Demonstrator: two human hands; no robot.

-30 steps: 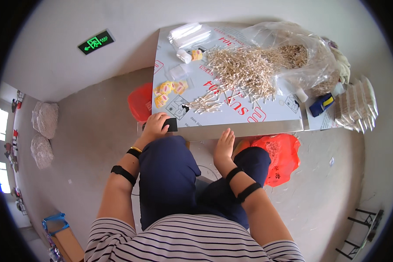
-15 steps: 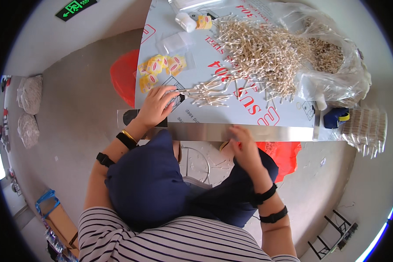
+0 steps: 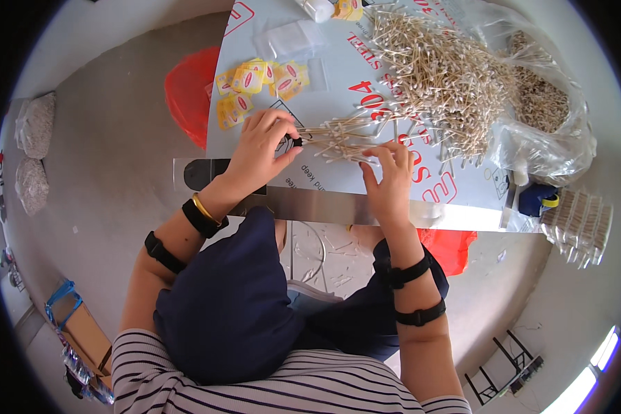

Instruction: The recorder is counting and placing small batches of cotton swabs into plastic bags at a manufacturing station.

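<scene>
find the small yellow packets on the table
In the head view, the yellow packets lie at the table's left end, just beyond the left hand.

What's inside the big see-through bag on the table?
The clear plastic bag holds a heap of small pale sticks, like cotton swabs. Crinkled plastic hides whatever lies deeper or underneath.

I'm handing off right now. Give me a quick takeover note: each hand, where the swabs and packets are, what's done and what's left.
Left hand: fingers pinched on a small black piece at one end of the small swab bunch on the table.
Right hand: fingertips resting on the other end of that bunch; grip unclear.
Big pile of cotton swabs lies beyond the hands; clear bag of more to the right.
Yellow packets sit left of the pile.
Done: a small bunch pulled aside.
Left: most swabs remain loose in the pile.
</scene>
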